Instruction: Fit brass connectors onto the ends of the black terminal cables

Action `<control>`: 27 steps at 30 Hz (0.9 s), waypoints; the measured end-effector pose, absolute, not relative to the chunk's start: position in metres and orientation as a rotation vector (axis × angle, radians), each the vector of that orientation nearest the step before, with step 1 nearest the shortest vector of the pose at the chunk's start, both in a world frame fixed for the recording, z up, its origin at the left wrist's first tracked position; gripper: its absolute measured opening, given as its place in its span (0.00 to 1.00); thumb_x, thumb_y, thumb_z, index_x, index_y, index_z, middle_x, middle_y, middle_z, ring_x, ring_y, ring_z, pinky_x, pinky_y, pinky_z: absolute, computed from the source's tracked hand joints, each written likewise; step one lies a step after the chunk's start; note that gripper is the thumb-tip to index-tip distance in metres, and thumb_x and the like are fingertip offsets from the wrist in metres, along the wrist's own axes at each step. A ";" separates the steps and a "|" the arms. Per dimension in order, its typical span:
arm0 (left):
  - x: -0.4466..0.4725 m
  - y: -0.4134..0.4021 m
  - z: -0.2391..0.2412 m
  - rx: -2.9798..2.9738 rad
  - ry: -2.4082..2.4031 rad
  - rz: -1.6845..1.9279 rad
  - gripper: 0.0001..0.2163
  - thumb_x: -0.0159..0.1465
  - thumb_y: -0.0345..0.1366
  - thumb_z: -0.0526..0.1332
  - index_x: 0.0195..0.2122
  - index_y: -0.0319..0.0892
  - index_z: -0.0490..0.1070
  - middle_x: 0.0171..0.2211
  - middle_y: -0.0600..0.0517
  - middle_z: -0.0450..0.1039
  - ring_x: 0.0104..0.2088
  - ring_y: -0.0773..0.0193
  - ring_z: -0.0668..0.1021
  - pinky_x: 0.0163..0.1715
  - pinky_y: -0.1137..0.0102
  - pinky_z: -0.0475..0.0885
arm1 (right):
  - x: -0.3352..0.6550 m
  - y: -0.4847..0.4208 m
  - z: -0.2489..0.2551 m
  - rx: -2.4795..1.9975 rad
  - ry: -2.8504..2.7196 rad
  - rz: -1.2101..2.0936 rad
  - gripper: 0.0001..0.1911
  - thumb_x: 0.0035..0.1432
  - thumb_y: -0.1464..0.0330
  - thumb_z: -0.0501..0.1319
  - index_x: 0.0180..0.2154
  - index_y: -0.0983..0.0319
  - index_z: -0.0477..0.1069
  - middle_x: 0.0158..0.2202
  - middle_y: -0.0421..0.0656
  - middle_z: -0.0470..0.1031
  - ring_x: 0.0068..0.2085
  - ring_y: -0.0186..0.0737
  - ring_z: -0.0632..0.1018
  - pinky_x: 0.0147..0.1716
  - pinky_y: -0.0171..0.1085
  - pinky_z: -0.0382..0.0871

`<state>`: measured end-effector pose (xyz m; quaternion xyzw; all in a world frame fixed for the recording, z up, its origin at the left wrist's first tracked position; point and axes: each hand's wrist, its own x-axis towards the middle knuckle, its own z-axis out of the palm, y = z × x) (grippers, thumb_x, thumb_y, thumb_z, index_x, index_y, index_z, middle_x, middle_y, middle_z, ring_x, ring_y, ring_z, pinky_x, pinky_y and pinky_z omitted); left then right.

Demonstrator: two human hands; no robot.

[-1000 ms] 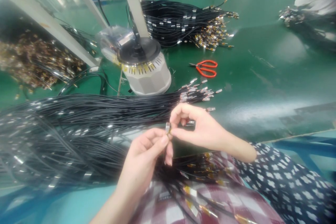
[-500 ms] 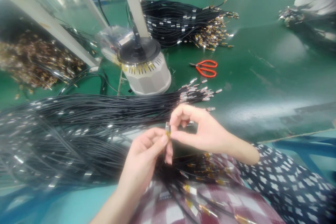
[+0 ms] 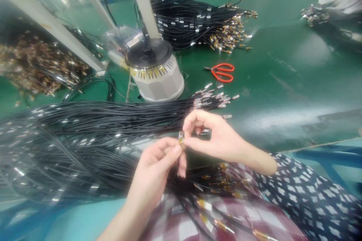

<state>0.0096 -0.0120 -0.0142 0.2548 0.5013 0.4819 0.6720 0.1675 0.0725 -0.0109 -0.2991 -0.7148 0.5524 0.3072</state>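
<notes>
A small silver cable connector (image 3: 181,135) with yellow tape at its base stands upright between my two hands. My left hand (image 3: 154,163) pinches it from below with thumb and forefinger, the other fingers curled behind. From the other side, the thumb and forefinger of my right hand (image 3: 213,135) close against the connector and its tape. The fingertips partly cover the tape. Below my hands, several black cables with yellow-taped ends (image 3: 207,205) lie across a checked cloth on my lap. Beyond them runs a long bundle of black cables (image 3: 141,113) with bare silver connectors at its right end.
Past the bundle stands a white tape dispenser (image 3: 160,83) with a black top and yellow strips round its rim. Red-handled scissors (image 3: 223,72) lie to its right. Another cable bundle (image 3: 186,22) is farther back, and a heap of cable ends (image 3: 36,62) sits left behind a white post.
My right hand has shifted very slightly up and left at the connector. The view has tilted a little; everything else looks the same.
</notes>
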 end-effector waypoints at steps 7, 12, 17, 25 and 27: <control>0.008 -0.013 -0.016 0.574 1.142 1.092 0.05 0.62 0.33 0.64 0.30 0.38 0.73 0.18 0.54 0.72 0.18 0.70 0.71 0.21 0.75 0.66 | 0.164 0.071 -0.015 -0.853 -1.880 1.428 0.09 0.51 0.78 0.61 0.34 0.62 0.66 0.30 0.37 0.72 0.31 0.32 0.70 0.32 0.33 0.64; 0.011 -0.015 -0.013 0.685 1.201 1.126 0.04 0.63 0.34 0.63 0.32 0.40 0.71 0.20 0.55 0.71 0.21 0.68 0.72 0.22 0.74 0.67 | 0.163 0.069 -0.018 -0.879 -1.885 1.411 0.09 0.51 0.77 0.61 0.35 0.61 0.66 0.31 0.38 0.72 0.31 0.32 0.69 0.33 0.33 0.64; 0.013 -0.015 -0.012 0.878 1.304 1.103 0.07 0.65 0.37 0.61 0.31 0.42 0.69 0.21 0.56 0.71 0.22 0.67 0.72 0.24 0.72 0.68 | 0.162 0.068 -0.016 -0.844 -1.887 1.393 0.10 0.51 0.78 0.61 0.36 0.61 0.66 0.30 0.36 0.72 0.31 0.32 0.71 0.33 0.33 0.64; 0.010 -0.013 -0.008 0.964 1.410 1.167 0.07 0.65 0.36 0.60 0.31 0.42 0.72 0.20 0.54 0.71 0.21 0.65 0.73 0.24 0.70 0.69 | 0.164 0.066 -0.007 -0.856 -1.881 1.400 0.07 0.55 0.76 0.62 0.35 0.61 0.66 0.32 0.37 0.73 0.33 0.33 0.71 0.35 0.33 0.65; 0.011 -0.012 -0.009 0.913 1.391 1.222 0.07 0.64 0.35 0.61 0.30 0.42 0.73 0.20 0.54 0.71 0.21 0.65 0.73 0.24 0.70 0.69 | 0.165 0.065 -0.006 -0.870 -1.856 1.418 0.07 0.55 0.75 0.63 0.35 0.61 0.67 0.32 0.37 0.73 0.34 0.33 0.72 0.36 0.33 0.65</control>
